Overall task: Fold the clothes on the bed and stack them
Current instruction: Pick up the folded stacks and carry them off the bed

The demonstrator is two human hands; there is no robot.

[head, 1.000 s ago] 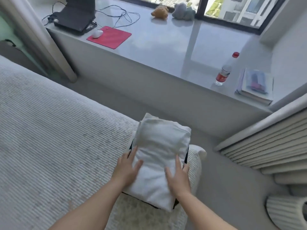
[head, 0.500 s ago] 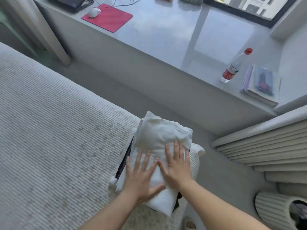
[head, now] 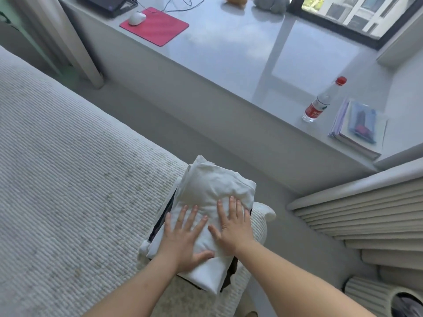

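Both hands, left hand point(head: 183, 239) and right hand point(head: 233, 227), lie flat with fingers spread on the folded white garment point(head: 212, 197) topping the stack at the bed point(head: 68, 179) corner (dark clothes beneath). Press evenly, smoothing outward, without nudging the stack off the edge.

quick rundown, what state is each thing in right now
white garment: folded, top of the stack
dark garment: folded, under the white one, only edges show
left hand: flat, fingers spread, pressing the white garment
right hand: flat, pressing the white garment
water bottle: upright, red cap on
mouse: resting on the red mouse pad
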